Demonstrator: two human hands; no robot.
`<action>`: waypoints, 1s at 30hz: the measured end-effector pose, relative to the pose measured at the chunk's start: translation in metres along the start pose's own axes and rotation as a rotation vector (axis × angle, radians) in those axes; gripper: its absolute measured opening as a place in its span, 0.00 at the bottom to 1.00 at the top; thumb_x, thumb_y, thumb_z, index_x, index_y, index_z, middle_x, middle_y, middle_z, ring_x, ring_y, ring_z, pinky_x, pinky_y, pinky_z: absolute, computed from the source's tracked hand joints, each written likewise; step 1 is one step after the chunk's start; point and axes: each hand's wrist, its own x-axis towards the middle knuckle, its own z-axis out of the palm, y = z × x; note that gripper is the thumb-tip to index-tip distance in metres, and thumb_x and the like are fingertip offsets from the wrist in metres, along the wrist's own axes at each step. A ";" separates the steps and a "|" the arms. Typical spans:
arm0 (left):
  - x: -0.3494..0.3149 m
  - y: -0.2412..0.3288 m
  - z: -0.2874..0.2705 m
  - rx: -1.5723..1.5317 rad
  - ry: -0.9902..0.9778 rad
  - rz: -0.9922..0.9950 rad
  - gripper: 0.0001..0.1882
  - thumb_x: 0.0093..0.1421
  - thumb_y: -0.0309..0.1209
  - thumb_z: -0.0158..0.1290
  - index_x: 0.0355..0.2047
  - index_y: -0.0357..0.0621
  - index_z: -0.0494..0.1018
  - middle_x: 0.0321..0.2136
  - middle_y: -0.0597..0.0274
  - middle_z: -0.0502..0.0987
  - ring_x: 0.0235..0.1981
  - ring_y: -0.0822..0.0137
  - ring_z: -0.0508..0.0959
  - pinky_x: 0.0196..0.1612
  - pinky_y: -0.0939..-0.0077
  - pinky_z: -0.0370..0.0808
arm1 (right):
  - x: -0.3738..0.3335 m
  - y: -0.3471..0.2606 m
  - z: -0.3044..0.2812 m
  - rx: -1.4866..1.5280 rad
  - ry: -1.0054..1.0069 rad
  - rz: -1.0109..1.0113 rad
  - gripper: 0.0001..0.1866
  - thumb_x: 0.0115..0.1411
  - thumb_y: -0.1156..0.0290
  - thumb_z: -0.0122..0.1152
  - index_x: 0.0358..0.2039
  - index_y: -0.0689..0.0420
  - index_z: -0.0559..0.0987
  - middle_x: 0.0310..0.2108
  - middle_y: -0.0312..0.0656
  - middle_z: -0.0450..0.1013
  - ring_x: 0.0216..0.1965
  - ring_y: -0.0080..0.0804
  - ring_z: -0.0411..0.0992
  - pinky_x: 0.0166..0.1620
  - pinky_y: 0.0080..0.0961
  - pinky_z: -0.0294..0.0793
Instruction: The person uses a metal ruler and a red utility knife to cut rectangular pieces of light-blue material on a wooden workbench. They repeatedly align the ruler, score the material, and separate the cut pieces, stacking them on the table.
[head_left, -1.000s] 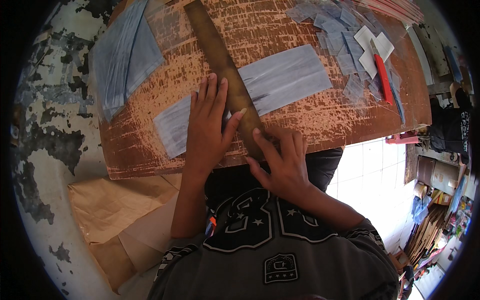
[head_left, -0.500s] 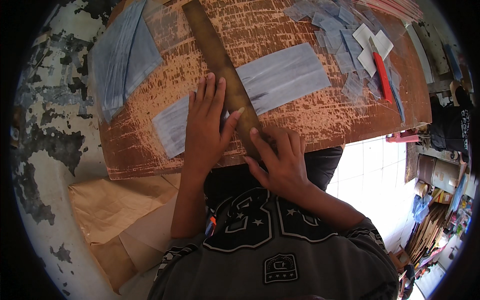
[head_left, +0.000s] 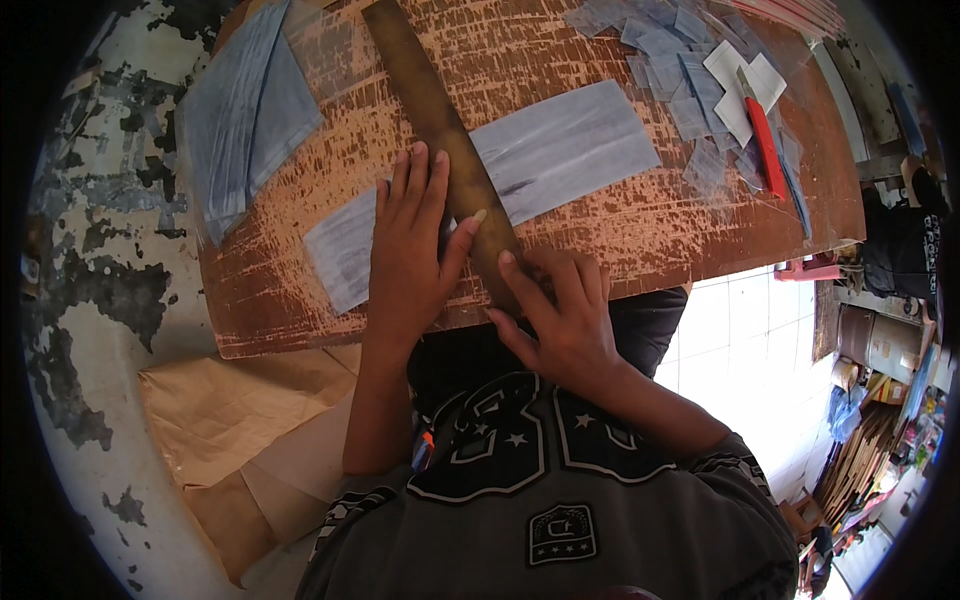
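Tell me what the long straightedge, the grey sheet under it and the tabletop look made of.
Straightedge: probably wood, though aged metal is possible; dull brown, matte, flat and stiff.
Grey sheet: thin paper or plastic film, faintly streaked, lying flat.
Tabletop: wood board, its reddish-brown coating flaked in pale patches.

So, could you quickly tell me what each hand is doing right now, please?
Left hand: open, flat on the long brown wooden ruler.
Right hand: curled at the ruler's near end; grip unclear.

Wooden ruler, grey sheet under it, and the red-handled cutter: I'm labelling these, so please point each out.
wooden ruler point(head_left: 430, 100), head view, on its bare upper length.
grey sheet point(head_left: 570, 150), head view, on its right half.
red-handled cutter point(head_left: 766, 148), head view, on its handle.
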 end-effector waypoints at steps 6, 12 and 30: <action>0.000 0.001 -0.001 -0.006 0.012 0.000 0.38 0.75 0.46 0.55 0.77 0.39 0.62 0.79 0.44 0.58 0.81 0.45 0.55 0.80 0.41 0.51 | 0.000 0.000 -0.001 0.000 0.000 -0.005 0.31 0.61 0.58 0.74 0.61 0.58 0.81 0.56 0.48 0.71 0.55 0.49 0.70 0.54 0.48 0.69; 0.000 0.002 -0.002 -0.039 0.000 -0.007 0.36 0.76 0.44 0.52 0.78 0.41 0.60 0.79 0.44 0.57 0.81 0.46 0.54 0.81 0.43 0.47 | 0.001 0.000 -0.001 -0.007 -0.009 -0.001 0.30 0.61 0.57 0.74 0.61 0.58 0.81 0.56 0.48 0.71 0.55 0.48 0.70 0.54 0.48 0.69; 0.001 0.002 -0.003 -0.043 -0.001 -0.002 0.37 0.76 0.45 0.52 0.78 0.39 0.60 0.79 0.44 0.59 0.81 0.46 0.55 0.81 0.43 0.48 | 0.003 -0.001 -0.002 -0.005 -0.012 -0.008 0.31 0.61 0.58 0.75 0.61 0.58 0.81 0.56 0.48 0.71 0.53 0.48 0.70 0.53 0.47 0.70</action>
